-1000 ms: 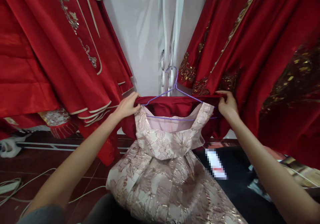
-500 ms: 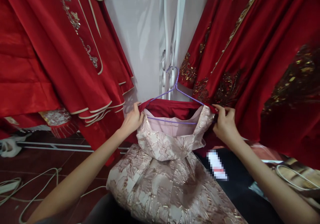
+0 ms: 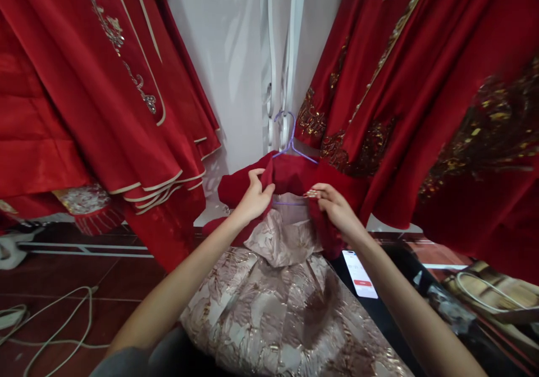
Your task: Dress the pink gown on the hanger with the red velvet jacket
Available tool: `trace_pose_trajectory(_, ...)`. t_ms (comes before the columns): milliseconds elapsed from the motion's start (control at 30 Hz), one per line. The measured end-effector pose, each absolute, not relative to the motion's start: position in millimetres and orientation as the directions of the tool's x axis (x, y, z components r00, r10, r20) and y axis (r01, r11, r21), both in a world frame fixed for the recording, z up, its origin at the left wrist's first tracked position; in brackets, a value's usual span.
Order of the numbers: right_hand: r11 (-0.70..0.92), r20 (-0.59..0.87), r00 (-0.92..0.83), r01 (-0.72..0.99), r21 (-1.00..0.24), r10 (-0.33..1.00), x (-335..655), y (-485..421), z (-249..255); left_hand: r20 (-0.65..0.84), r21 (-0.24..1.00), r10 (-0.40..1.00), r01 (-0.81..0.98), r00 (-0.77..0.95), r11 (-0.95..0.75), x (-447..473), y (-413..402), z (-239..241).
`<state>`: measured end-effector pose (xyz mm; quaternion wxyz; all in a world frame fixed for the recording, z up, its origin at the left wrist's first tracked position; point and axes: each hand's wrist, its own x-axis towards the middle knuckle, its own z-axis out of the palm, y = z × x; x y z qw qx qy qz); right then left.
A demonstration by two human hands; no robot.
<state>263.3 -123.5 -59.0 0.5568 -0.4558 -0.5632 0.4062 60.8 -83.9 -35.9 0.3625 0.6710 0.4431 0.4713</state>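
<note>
A pale pink and gold brocade dress (image 3: 278, 315) lies toward me, its bodice (image 3: 284, 239) on a purple hanger (image 3: 291, 136). A dark red jacket (image 3: 290, 172) lies over the bodice's shoulders, with one part spread to the left. My left hand (image 3: 256, 198) is closed on the jacket's left front edge. On the other side, my right hand (image 3: 337, 208) pinches the right front edge, where a small gold and pearly trim (image 3: 311, 193) shows at the fingertips. Between both hands the bodice's pink lining and the hanger's lower bar are visible.
Red embroidered gowns hang at the left (image 3: 138, 124) and right (image 3: 387, 96). White cabinet doors (image 3: 223, 57) stand behind. A lit phone (image 3: 360, 274) lies beside the dress. White cables (image 3: 84, 315) run over the red tiled floor (image 3: 113, 279).
Both hands have moved inward from the outer shoulders, drawing the red jacket's front edges forward over the dress straps. More of the jacket now covers the bodice's sides.
</note>
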Motion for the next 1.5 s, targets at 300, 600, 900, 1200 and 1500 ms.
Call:
trace_pose_trajectory(300, 0.391, 0.409, 0.049, 0.203, -0.897, 0.911, 228, -135, -99, 0.467, 0.511, 0.859, 0.729, 0.208, -0.455, 19, -113, -61)
trace_pose_trajectory(600, 0.365, 0.362, 0.076, -0.026, -0.931, 0.929, 215, -129, -72, 0.577, 0.747, 0.813, 0.451, -0.075, -0.489, 35, -110, -58)
trace_pose_trajectory(900, 0.489, 0.478, 0.112, -0.116, -0.865, 0.871, 189, -121, -85, 0.602, 0.696, 0.798, 0.479, 0.018, -0.535, 63, -110, -69)
trace_pose_trajectory(1200, 0.564, 0.558, 0.122, -0.021, -0.826, 0.821, 190, -110, -96, 0.664, 0.594, 0.745, 0.565, 0.058, -0.573, 64, -112, -66)
trace_pose_trajectory(1500, 0.565, 0.580, 0.069, 0.160, -0.809, 0.812, 197, -112, -96, 0.560, 0.721, 0.827, 0.464, 0.046, -0.514, 64, -109, -64)
